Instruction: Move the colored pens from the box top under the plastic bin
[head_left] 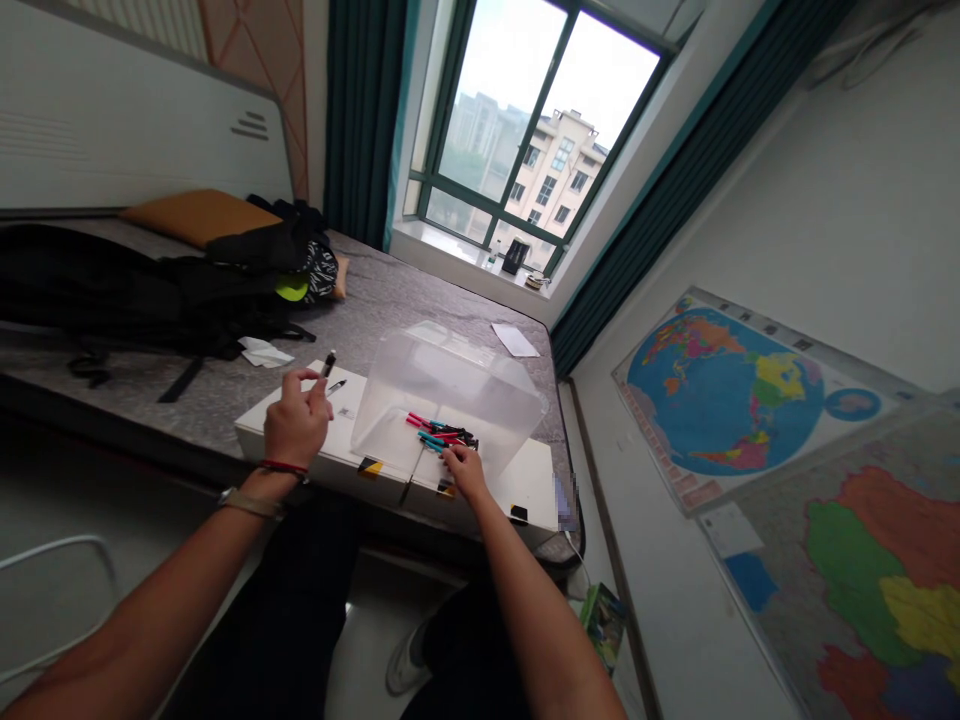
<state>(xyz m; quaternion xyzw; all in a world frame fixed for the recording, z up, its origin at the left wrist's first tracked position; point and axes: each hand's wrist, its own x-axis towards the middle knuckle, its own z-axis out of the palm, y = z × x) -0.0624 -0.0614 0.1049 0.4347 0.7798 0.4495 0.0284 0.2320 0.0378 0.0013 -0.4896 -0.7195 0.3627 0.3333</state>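
The left hand (295, 425) is recorded to the left of the clear plastic box (450, 385), raised above a white panel (319, 435), with a dark pen (328, 365) pinched in the fingers. A second slim pen (337, 387) is seen just beyond those fingers; whether it is also gripped cannot be determined. The right hand (463, 470) is found at the near side of the box, its fingers placed on a loose pile of pink and teal pens (442, 432) with dark ends. Whether any pen is actually gripped by the right hand cannot be determined. The hands are apart, and the pile's exact position relative to the box wall cannot be confirmed through the clouded plastic. The pile is judged unstable, so single pens are best taken by the barrel with the fingertips, clear of neighbouring pens and the box wall. A sheet of paper (515, 340) is noted behind the box, a tissue (264, 352) and a black backpack (135, 290) to its left, and a wall map (724, 390) to its right.
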